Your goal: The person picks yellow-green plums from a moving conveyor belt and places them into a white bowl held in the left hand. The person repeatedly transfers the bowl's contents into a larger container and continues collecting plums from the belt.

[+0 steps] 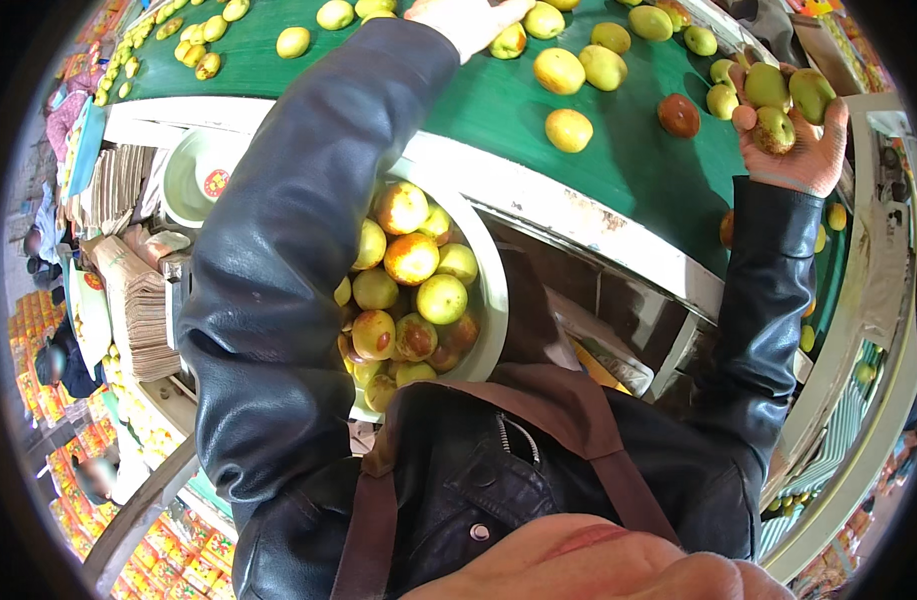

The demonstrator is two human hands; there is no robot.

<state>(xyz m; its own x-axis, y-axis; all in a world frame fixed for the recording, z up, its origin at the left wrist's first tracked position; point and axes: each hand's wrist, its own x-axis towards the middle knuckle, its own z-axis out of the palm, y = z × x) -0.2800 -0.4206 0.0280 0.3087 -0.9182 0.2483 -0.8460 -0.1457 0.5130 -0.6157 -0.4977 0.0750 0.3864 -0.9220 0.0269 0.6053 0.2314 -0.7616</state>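
My right hand (800,154) is turned palm up above the green conveyor belt (496,112). Three green jujubes (773,131) rest in it, with the fingers curled around them. My left hand (466,26) reaches across the belt and is cut by the top edge of the picture. Just under its fingers lies a yellow-green jujube (508,43); whether the fingers grip it cannot be made out. Loose jujubes (559,71) lie around both hands, and one is red-brown (678,115). Below the belt, a pale tub (492,300) holds many yellow-green and reddish jujubes (412,259), partly hidden by my left sleeve.
A white ledge (563,202) edges the belt on my side. To the left are an empty pale green basin (184,176) and stacks of folded brown cardboard (143,315). A metal frame (882,247) runs along the right. Other people (68,367) are far left, near stacked printed boxes (34,322).
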